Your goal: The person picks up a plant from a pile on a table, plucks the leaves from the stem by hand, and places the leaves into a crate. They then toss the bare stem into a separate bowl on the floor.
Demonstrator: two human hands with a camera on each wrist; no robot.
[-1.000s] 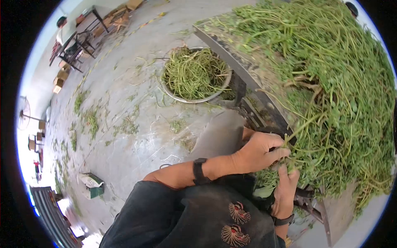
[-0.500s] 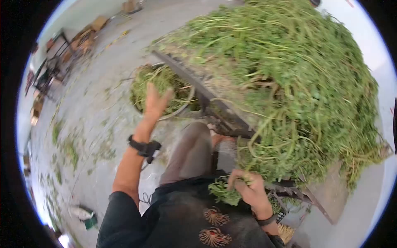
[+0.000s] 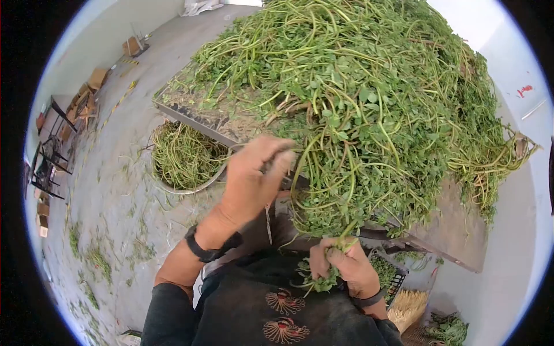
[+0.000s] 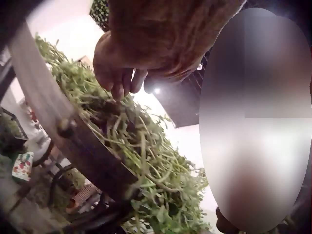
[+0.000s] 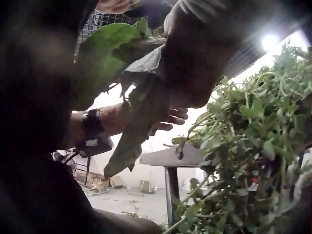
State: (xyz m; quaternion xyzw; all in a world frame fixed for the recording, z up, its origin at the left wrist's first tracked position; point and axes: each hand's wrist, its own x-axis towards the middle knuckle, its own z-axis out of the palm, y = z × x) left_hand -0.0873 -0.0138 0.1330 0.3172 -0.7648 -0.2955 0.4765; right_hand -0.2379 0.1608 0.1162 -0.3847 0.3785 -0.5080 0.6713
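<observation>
A large heap of leafy green stems (image 3: 369, 115) covers the table (image 3: 199, 123) and spills over its near edge. Close to my body, my right hand (image 3: 351, 270) grips a small bunch of leafy stems (image 3: 323, 284); its broad leaves (image 5: 105, 56) hang down in the right wrist view. My left hand (image 3: 248, 181) is raised by the table's edge, left of the heap. Its fingers bend loosely with nothing between them, and in the left wrist view they (image 4: 118, 87) overlap the heap.
A metal basin (image 3: 183, 191) full of long stems stands on the floor, left of the table. Loose scraps (image 3: 95, 259) litter the floor. Below the right hand are a black crate (image 3: 398, 281) and a straw broom (image 3: 407, 305). Cardboard boxes (image 3: 97, 79) lie farther off.
Both hands were together at the bunch; the left then swung out over the basin and has come back toward the heap. The right keeps hold of the leafy stems. The view has turned rightward.
</observation>
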